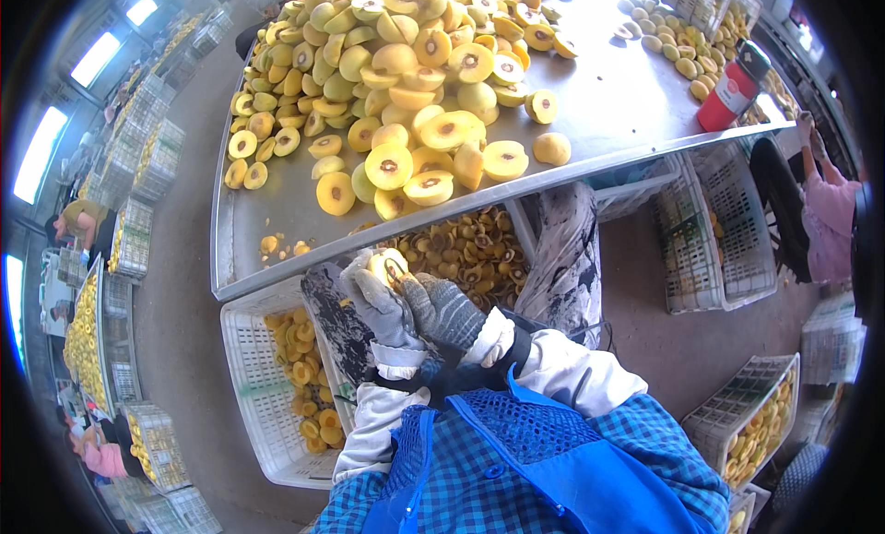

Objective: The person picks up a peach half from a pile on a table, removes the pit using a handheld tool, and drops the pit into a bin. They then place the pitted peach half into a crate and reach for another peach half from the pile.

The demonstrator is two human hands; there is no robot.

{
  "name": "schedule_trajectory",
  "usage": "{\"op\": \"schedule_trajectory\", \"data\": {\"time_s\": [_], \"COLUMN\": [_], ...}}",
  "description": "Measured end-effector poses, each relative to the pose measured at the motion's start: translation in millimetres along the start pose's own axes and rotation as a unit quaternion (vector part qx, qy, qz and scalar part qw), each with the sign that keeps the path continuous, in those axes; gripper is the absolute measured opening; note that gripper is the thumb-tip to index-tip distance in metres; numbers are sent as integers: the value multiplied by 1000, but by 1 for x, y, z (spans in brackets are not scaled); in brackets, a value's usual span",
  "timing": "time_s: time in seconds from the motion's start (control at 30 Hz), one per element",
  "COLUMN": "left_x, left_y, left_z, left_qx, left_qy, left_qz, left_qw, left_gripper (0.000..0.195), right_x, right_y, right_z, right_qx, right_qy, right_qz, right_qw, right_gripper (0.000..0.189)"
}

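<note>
In my gloved left hand (pixel 382 307) rests a halved yellow peach (pixel 384 264), its cut face turned up, just below the front edge of a metal table (pixel 601 146). My right hand (pixel 446 311), in a striped grey glove, presses up against that half. A thin dark loop, apparently the end of a pitting tool (pixel 395 266), lies over the fruit's centre; the handle is hidden in the right glove. Beyond my hands a large heap of peach halves (pixel 387 84) covers the table's left part, many with brown pits showing.
A white plastic crate (pixel 242 382) with peach halves stands left of my legs. Brownish pits and scraps (pixel 470 250) lie between my knees. On the table's right stands a red bottle (pixel 733 88). More crates (pixel 747 257) stand at right, near a seated person (pixel 826 223).
</note>
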State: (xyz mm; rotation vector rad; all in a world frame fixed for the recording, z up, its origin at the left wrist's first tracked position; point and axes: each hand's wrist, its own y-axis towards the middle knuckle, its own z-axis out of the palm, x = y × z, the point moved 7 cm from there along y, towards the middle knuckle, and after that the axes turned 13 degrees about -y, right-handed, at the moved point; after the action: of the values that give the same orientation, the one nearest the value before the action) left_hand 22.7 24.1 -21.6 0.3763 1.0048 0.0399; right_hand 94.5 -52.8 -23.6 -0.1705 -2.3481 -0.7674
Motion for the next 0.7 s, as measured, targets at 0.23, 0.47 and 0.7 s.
{"op": "schedule_trajectory", "data": {"time_s": [0.23,0.47,0.7], "left_x": [4,-1,0], "left_y": [0,5,10], "left_z": [-5,-7,13], "left_qx": [1,33,101], "left_qy": [14,149,63], "left_qz": [-18,30,-168], "left_qw": [1000,988,979], "left_gripper": [31,33,37], "right_x": [5,-12,-21], "right_y": [7,-1,-6], "right_z": [-17,0,-6], "right_qx": [55,101,122], "right_qy": [96,222,313], "right_qz": [14,119,171], "right_qw": [994,962,926], "right_gripper": [28,30,41]}}
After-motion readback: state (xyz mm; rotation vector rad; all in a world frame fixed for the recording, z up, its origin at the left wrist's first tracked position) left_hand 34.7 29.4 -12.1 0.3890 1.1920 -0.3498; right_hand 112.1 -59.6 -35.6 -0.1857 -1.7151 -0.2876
